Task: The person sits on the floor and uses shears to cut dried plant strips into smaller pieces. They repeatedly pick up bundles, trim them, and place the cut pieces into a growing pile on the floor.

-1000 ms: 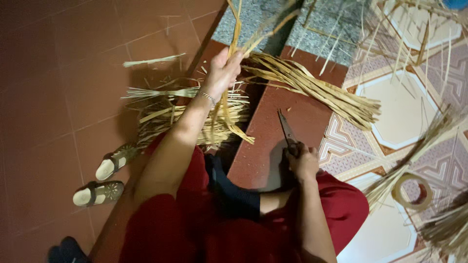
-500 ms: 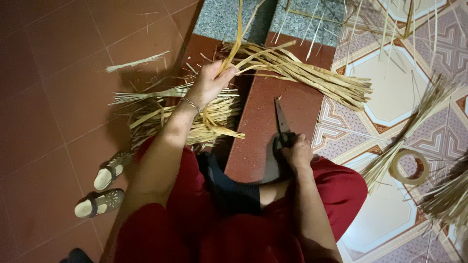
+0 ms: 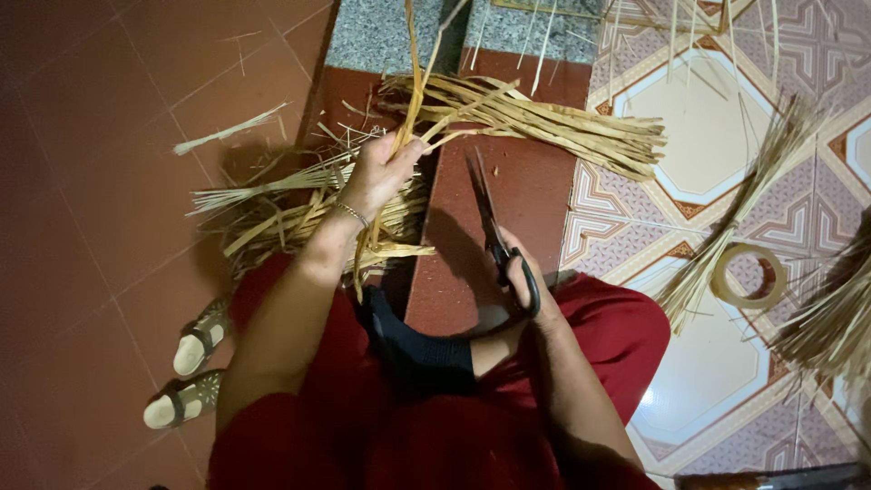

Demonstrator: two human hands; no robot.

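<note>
Up front, the left hand [image 3: 381, 172] is closed around a few long dried straw strips [image 3: 413, 100], holding them upright so that they rise past the top edge of the view while their lower ends hang down beside the wrist, which wears a thin bracelet [image 3: 349, 212]. Lower and to the right, the right hand [image 3: 526, 277] grips the handles of a pair of dark scissors [image 3: 490, 218], whose blades are together and point up toward the strips without touching them. Both hands work over a dark red step [image 3: 535, 191] that runs away from the person's lap. Across the far end of that step lies a thick bundle of flat strips [image 3: 544, 122], spreading toward the patterned tiles [image 3: 708, 136] on the right. A looser heap of straw [image 3: 290, 204] sits on the plain red floor tiles [image 3: 100, 181] under the left forearm. Further right, a roll of tape [image 3: 748, 277] lies on the patterned tiles, just beside a fanned sheaf of thin straws [image 3: 753, 191]. At lower left, a pair of sandals [image 3: 186, 372] stands on the floor.
</note>
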